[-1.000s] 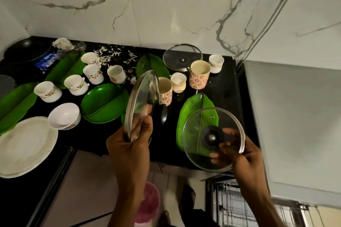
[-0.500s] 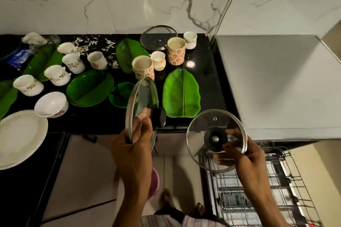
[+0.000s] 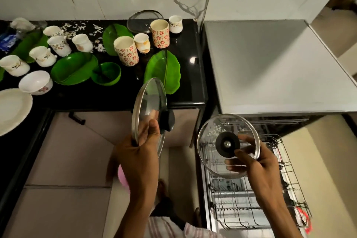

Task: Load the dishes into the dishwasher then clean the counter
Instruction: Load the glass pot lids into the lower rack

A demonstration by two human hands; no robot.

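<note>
Glass lids, one per hand, mark the loading step as I read it. My left hand grips the rim of the left lid, held nearly on edge with its black knob pointing right, just off the front edge of the counter. My right hand pinches the right lid, fingers under the glass and thumb beside its knob, flat-faced above the pulled-out dishwasher rack. The rack's wire tines look bare, so I judge loading has barely begun. Next, I would tip the right lid on edge and lower it between two rows of tines, then bring the left lid across to follow. Room is good above the rack; its left side runs close to the cabinet edge, and the appliance top overhangs the rack's back end, so the front half is the freer entry. Still on the counter are a third lid at the back edge, floral tumblers, cups, green leaf plates, a white bowl, and white scraps near the back edge, awaiting wiping.
</note>
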